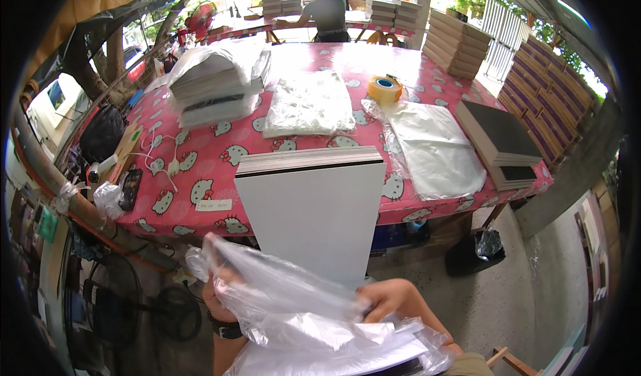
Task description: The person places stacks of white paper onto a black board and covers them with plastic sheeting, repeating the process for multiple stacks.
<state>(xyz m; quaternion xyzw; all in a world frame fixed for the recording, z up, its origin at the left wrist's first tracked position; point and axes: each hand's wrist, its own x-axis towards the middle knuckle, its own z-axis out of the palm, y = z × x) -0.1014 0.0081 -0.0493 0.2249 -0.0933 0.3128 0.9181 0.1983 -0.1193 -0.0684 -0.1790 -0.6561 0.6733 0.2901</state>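
Close to my body, a clear plastic bag (280,276) is stretched between my hands, crumpled and slightly blurred. My left hand (224,292), with a dark watch on its wrist, grips the bag's left side, partly hidden behind the film. The fingers of my right hand (390,298) are curled over the bag's edge on the right. Below them, white sheets or panels (334,362) show through plastic at the lower edge. Just beyond my hands, a stack of white boards (310,209) leans upright against the table edge, its dark and pale layers showing on top.
The pink patterned tablecloth (260,125) carries wrapped panels (214,85), flat plastic bags (310,102), more bags (434,145), a tape roll (385,89) and dark-topped boards (501,135). A black bin (471,252) and a fan (113,302) stand below. Across the table is another person (327,12).
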